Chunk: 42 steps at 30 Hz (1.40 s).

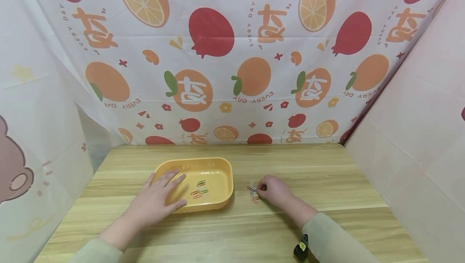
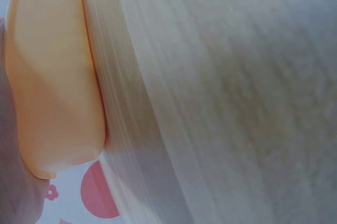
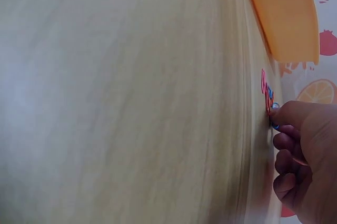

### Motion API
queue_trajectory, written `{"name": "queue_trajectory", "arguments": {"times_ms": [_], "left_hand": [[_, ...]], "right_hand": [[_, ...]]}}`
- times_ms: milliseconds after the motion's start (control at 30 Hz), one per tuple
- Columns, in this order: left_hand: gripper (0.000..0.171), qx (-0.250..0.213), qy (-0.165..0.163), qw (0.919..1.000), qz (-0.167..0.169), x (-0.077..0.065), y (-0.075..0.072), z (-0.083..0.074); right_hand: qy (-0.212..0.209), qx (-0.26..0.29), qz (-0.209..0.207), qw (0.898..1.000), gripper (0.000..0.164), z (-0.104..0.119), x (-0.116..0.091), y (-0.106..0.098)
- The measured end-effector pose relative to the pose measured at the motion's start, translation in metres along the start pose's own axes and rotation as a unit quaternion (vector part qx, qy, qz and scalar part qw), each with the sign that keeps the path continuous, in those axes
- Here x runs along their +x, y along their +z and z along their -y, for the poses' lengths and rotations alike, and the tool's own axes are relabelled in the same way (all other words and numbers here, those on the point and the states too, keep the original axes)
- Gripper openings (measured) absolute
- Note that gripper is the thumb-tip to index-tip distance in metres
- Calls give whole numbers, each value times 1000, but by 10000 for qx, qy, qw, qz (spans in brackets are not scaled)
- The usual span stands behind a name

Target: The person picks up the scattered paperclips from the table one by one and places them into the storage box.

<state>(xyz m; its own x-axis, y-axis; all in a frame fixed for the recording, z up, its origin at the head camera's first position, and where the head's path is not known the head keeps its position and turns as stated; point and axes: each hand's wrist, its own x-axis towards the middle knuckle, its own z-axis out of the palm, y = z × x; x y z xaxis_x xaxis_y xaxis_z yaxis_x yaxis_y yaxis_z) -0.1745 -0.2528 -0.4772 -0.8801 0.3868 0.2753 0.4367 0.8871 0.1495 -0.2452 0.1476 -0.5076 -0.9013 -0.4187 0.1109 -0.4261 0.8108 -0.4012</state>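
A yellow plastic tray (image 1: 231,182) sits on the wooden table, with several coloured paper clips (image 1: 197,193) on its floor. My left hand (image 1: 149,202) lies over the tray's left side, fingers spread and holding nothing. In the left wrist view, part of this hand (image 2: 18,155) shows beside the tray's orange-looking wall (image 2: 58,76). Right of the tray, a small cluster of paper clips (image 1: 251,188) lies on the table. My right hand (image 1: 277,191) is at that cluster, thumb and forefinger pinching a blue paper clip (image 3: 275,125); its other fingers are curled.
The wooden table (image 1: 232,234) runs back to a fruit-printed cloth (image 1: 218,73). White cloth sides (image 1: 417,105) stand left and right. A small black object with a yellow mark (image 1: 301,248) is beside my right sleeve.
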Motion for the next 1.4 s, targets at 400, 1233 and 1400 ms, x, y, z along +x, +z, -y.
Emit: {"name": "queue_trajectory", "arguments": {"times_ms": [400,1233,1400], "left_hand": [[75,-11,8,10000,-28,1,0,-2],[75,34,94,9998,-152,0,1,0],[75,40,109,9998,-151,1,2,-1]], "right_hand": [[-89,252,104,9996,7,-7,-3,-1],[292,1630,-254,9859,6,-13,-6,-9],[340,1855,-323,9815,8,-7,-2,-12]]}}
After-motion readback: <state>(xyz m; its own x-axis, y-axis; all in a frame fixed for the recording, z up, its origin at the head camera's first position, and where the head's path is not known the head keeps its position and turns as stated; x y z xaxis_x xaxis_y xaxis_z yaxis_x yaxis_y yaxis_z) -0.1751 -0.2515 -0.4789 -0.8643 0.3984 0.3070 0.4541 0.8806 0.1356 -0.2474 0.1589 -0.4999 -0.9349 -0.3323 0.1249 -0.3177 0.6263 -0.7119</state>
